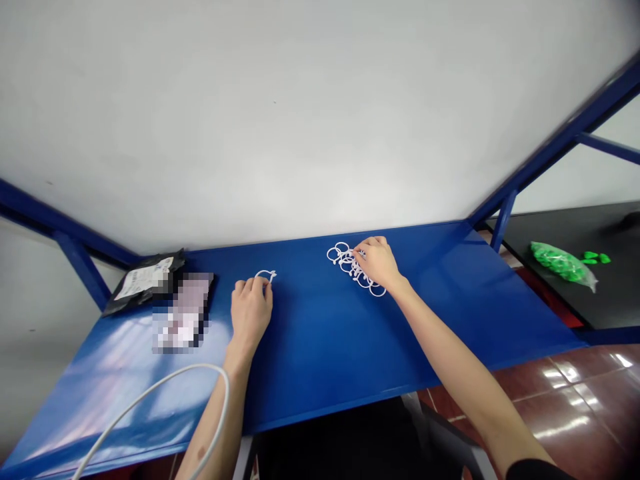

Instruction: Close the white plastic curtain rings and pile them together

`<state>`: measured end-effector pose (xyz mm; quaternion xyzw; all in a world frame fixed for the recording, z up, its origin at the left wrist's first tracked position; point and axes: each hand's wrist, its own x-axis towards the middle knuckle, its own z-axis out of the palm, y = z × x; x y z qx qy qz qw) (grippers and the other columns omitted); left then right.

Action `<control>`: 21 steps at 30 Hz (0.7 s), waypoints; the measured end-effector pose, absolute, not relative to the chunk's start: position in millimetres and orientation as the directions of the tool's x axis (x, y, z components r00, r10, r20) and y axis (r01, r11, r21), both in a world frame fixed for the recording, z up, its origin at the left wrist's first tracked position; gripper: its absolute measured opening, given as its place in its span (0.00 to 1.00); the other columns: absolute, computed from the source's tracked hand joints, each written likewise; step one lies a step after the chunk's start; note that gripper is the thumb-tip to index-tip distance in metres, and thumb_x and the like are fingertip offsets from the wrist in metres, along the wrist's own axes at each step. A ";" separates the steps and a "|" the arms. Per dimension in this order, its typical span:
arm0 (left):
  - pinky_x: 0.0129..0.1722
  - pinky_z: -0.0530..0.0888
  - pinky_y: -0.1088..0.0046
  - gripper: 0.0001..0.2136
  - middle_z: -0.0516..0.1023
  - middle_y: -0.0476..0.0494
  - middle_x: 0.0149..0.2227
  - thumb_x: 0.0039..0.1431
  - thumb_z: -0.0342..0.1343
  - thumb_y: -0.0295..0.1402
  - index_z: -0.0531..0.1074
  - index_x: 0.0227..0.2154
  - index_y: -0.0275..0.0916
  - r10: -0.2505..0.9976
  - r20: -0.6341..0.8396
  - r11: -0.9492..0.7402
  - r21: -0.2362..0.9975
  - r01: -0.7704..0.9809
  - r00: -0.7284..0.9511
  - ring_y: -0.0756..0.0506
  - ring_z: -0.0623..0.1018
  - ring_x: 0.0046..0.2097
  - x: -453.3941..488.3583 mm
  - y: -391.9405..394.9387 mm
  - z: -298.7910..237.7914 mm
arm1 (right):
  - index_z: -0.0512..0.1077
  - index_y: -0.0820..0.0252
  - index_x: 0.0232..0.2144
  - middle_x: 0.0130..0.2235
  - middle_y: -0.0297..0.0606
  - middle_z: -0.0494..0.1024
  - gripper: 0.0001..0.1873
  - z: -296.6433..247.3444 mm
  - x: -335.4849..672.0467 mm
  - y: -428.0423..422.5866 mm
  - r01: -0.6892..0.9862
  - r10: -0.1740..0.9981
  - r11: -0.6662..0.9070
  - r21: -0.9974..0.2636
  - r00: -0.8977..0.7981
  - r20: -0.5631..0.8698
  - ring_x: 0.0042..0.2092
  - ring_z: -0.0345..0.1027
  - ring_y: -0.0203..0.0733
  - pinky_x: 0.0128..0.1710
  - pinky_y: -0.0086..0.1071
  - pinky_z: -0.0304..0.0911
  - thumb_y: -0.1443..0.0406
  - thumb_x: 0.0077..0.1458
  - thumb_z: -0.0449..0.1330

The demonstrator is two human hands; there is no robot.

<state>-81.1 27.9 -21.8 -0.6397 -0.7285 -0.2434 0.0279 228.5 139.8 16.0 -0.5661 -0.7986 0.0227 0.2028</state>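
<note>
My left hand [251, 306] is closed, fingers curled, over the left half of the blue table. From its fingertips a white plastic ring [264, 273] with a small clasp sticks out at the far side. Toward the back of the table lies a loose heap of several similar white rings [346, 261], overlapping one another. My right hand [379, 261] reaches over this heap with thumb and fingers brought together at its right side. The hand covers part of the heap, and what lies between its fingertips cannot be made out.
A black plastic mailer with a white label [145, 279] lies at the back left, beside a blurred-out flat object [193, 300]. A white cable [165, 380] loops over my left forearm. On a dark table at right sits a bag of green pieces [560, 265]. Blue metal struts [504, 220] flank the table.
</note>
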 end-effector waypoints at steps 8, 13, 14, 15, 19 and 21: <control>0.33 0.71 0.72 0.10 0.74 0.51 0.29 0.68 0.48 0.42 0.67 0.36 0.42 0.994 0.106 -0.090 0.844 0.529 0.000 0.48 0.75 0.30 -33.1 11.7 -9.4 | 0.79 0.56 0.41 0.45 0.43 0.79 0.11 15.1 209.6 85.4 0.699 0.763 0.587 -0.408 -0.308 0.569 0.52 0.66 0.51 0.56 0.47 0.65 0.63 0.68 0.56; 0.33 0.74 0.72 0.14 0.75 0.52 0.29 0.70 0.46 0.46 0.67 0.39 0.40 0.989 0.005 -0.045 0.962 0.270 0.149 0.50 0.77 0.28 -13.0 2.9 -13.6 | 0.75 0.57 0.45 0.44 0.40 0.81 0.10 -2.1 183.2 45.2 0.412 0.744 0.652 -0.636 -0.508 0.434 0.47 0.73 0.42 0.49 0.38 0.69 0.62 0.70 0.55; 0.33 0.74 0.72 0.14 0.75 0.51 0.30 0.70 0.47 0.46 0.68 0.39 0.40 0.987 -0.002 -0.038 0.969 0.245 0.162 0.50 0.77 0.28 -11.9 2.5 -15.2 | 0.75 0.57 0.44 0.42 0.39 0.81 0.10 -5.8 180.3 40.5 0.401 0.758 0.626 -0.669 -0.513 0.402 0.45 0.73 0.41 0.47 0.37 0.69 0.62 0.71 0.54; 0.33 0.75 0.71 0.14 0.76 0.50 0.30 0.70 0.47 0.46 0.68 0.39 0.40 0.986 -0.006 -0.034 0.972 0.232 0.168 0.50 0.77 0.28 -11.5 2.3 -16.6 | 0.75 0.57 0.43 0.40 0.37 0.81 0.10 -9.0 178.5 37.0 0.397 0.776 0.595 -0.699 -0.510 0.371 0.43 0.73 0.40 0.46 0.36 0.69 0.62 0.71 0.54; 0.32 0.75 0.72 0.13 0.76 0.50 0.31 0.68 0.51 0.45 0.70 0.40 0.39 0.990 -0.022 -0.013 0.970 0.241 0.142 0.50 0.77 0.29 -11.7 1.3 -18.2 | 0.76 0.56 0.42 0.39 0.35 0.82 0.09 -16.1 179.8 31.9 0.387 0.834 0.484 -0.785 -0.474 0.281 0.42 0.74 0.39 0.45 0.33 0.68 0.63 0.70 0.55; 0.31 0.75 0.73 0.13 0.76 0.50 0.31 0.67 0.53 0.45 0.70 0.41 0.40 0.992 -0.025 -0.005 0.972 0.236 0.125 0.50 0.77 0.29 -11.4 0.7 -18.3 | 0.76 0.55 0.41 0.39 0.35 0.82 0.09 -16.1 182.1 31.9 0.388 0.840 0.470 -0.793 -0.474 0.265 0.42 0.74 0.39 0.44 0.34 0.68 0.63 0.70 0.56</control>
